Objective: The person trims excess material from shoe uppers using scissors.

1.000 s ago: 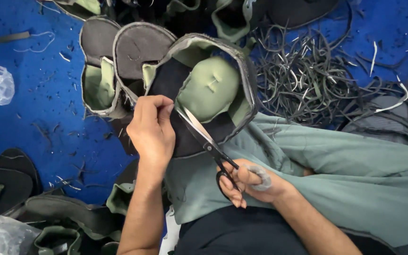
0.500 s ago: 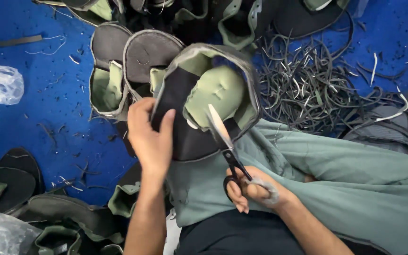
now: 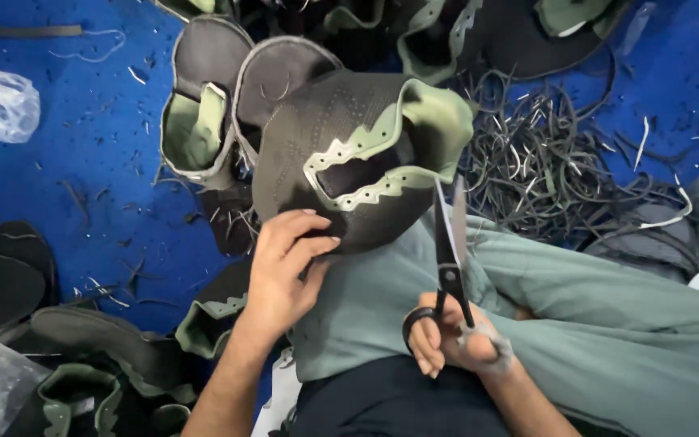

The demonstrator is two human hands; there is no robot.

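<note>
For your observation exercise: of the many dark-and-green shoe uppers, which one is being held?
The upper in the left hand, raised above the lap, showing a pale zigzag trim; the others lie on the blue floor.

I see bare forearms, no sleeves; left hand (image 3: 281, 275) and right hand (image 3: 455, 344) bare; loose sage-green trousers (image 3: 608, 324); dark shirt (image 3: 390, 400).

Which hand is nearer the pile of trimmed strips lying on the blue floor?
Right. The right hand holds the scissors just below and left of the pile of trimmed strips. The left hand grips the dark shoe upper, farther left of the pile.
</note>
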